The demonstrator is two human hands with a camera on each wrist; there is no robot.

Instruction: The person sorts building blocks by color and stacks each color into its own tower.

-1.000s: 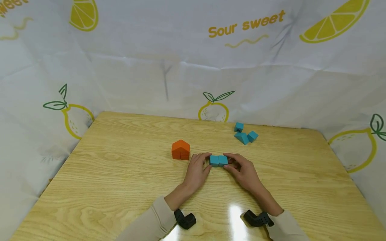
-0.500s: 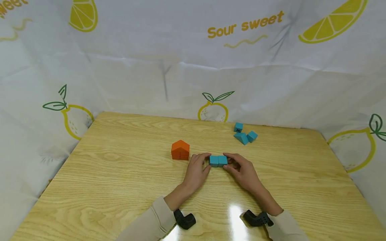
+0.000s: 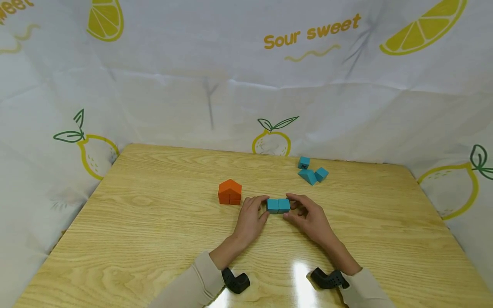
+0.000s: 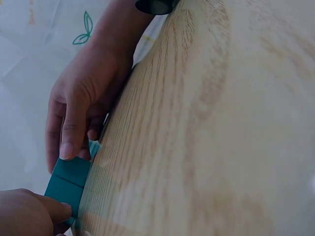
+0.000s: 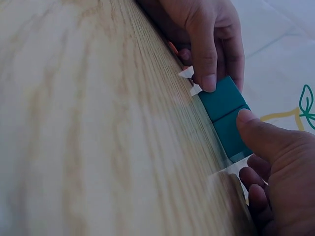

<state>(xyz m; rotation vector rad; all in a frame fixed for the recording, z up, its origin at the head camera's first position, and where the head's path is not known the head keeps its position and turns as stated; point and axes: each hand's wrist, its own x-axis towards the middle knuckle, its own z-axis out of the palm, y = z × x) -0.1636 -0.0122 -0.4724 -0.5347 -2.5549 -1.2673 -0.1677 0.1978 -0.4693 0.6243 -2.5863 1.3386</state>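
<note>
Two light-blue cubes sit side by side on the wooden table, in front of the person. My left hand (image 3: 251, 218) holds the left cube (image 3: 272, 206), thumb on its near side and forefinger on the far side. Around the right cube (image 3: 283, 205), the thumb and forefinger of my right hand (image 3: 311, 217) stand spread a little wider than the cube. In the right wrist view, the right thumb (image 5: 258, 130) overlaps the cube's edge. The left wrist view has both hands at the ends of the blue pair.
An orange house-shaped stack of blocks (image 3: 230, 192) stands left of the left hand. Toward the back right lie a blue cube with a dark mark (image 3: 304, 163), a blue triangular block (image 3: 307, 176) and another blue cube (image 3: 321, 174). A lemon-print cloth (image 3: 173, 107) hangs behind the table (image 3: 154, 205).
My right thumb and forefinger have spread slightly apart at the right cube. The left hand and the blue pair have stayed in place.
</note>
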